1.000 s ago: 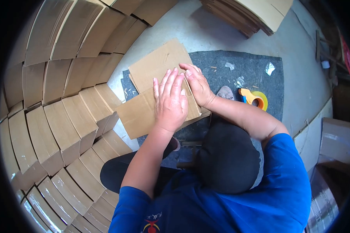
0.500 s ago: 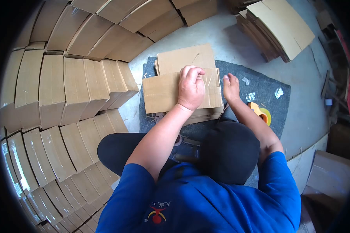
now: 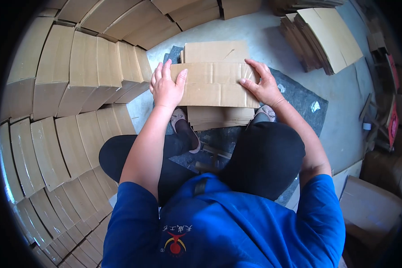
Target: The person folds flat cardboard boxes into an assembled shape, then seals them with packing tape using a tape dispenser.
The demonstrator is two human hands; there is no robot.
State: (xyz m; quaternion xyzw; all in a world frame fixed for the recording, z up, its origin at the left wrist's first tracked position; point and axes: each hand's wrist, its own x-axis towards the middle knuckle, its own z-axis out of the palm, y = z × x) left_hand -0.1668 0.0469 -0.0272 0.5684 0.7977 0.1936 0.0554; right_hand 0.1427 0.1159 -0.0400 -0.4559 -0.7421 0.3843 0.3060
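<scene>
A flat cardboard piece (image 3: 214,85) lies across a low stack of cardboard (image 3: 219,117) between my feet. My left hand (image 3: 167,87) is at its left end, fingers spread, with the thumb on top of the board. At the right end my right hand (image 3: 262,84) grips the edge, thumb on top and fingers at the upper corner. Another cardboard sheet (image 3: 216,51) shows beyond the upper edge of the piece. The undersides of the board and some fingertips are hidden.
Rows of cardboard boxes (image 3: 82,94) fill the left side. A stack of flat cardboard (image 3: 330,38) stands at the upper right. A dark mat (image 3: 306,100) with plastic scraps (image 3: 315,106) lies under the work. My knees flank the stack.
My left hand has moved from the middle of the board to its left end. My right hand has come onto the right end. The view has shifted, and the tape roll is now hidden.
</scene>
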